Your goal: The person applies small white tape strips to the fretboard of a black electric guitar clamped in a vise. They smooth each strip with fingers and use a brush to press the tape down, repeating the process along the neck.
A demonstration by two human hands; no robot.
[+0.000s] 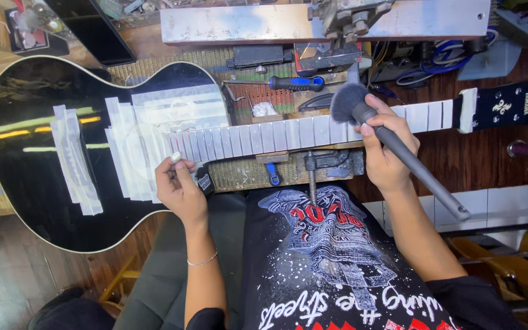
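A glossy black guitar (32, 177) lies flat across the bench, its body at the left and its black headstock (502, 105) at the right. White masking tape covers the fretboard (276, 135) and parts of the body. My right hand (383, 153) grips a soft grey brush (362, 110) by its long grey handle, the bristles resting on the taped neck. My left hand (181, 186) rests at the neck's body end, thumb taped white, fingers curled around a small dark object (203, 180).
A metal clamp (311, 168) sits under the neck near my lap. A blue-handled screwdriver (297, 82) and other tools lie behind the neck. A metal bar (245, 23) runs along the back. Cables (435, 58) are heaped at the back right.
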